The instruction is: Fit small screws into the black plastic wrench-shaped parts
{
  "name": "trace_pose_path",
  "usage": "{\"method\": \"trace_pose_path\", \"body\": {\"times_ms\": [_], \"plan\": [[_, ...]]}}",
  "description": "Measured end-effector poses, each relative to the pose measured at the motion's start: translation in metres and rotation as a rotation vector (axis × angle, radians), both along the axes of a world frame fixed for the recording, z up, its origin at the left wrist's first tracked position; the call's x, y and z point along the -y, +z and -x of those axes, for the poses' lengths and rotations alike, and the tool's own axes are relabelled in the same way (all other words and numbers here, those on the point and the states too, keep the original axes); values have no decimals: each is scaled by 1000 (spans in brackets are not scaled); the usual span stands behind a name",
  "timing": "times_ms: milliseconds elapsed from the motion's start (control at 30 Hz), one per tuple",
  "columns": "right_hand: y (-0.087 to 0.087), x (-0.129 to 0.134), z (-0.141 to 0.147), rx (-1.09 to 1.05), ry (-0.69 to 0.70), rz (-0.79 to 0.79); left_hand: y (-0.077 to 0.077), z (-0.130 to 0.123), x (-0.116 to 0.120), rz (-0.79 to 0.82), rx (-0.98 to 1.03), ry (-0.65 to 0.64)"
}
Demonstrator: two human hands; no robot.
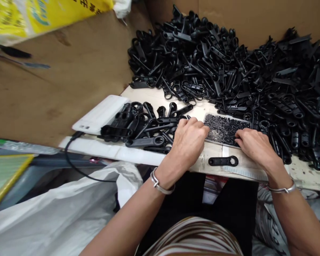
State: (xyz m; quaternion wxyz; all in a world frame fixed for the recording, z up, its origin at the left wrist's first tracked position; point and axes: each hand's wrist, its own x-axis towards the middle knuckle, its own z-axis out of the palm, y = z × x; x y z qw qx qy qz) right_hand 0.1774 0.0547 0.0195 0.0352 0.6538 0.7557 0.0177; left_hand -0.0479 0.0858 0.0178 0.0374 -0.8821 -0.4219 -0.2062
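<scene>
A shallow tray (pixel 220 143) of tiny dark and silvery pieces lies on the work surface between my hands. My left hand (pixel 190 139) is closed, its curled fingers at the tray's left edge; whatever they hold is hidden. On the right, my right hand (pixel 256 145) has thumb and fingertips pressed together over the tray's right end, and I cannot make out what is in them. In front of the tray a single black plastic arm-shaped part (pixel 223 161) lies flat, its ring end to the right. Neither hand touches it.
A large heap of similar black parts (pixel 202 60) fills the back and right. A smaller pile (pixel 146 124) lies left of my left hand, beside a white box (pixel 102 113) with a black cable (pixel 77 167). Cardboard walls (pixel 77 71) stand left and behind. White sacking (pixel 56 213) hangs below.
</scene>
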Motion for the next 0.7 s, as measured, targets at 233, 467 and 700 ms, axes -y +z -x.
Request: {"method": "trace_pose_path", "body": {"times_ms": [233, 467, 700], "plan": [[3, 3, -1, -166, -9, -79, -2, -8, -24, 51, -43, -9], [-6, 7, -2, -370, 67, -231, 4, -31, -39, 217, -142, -47], [-20, 25, -16, -552, 188, -417, 7, -38, -29, 229, -226, -41]]}}
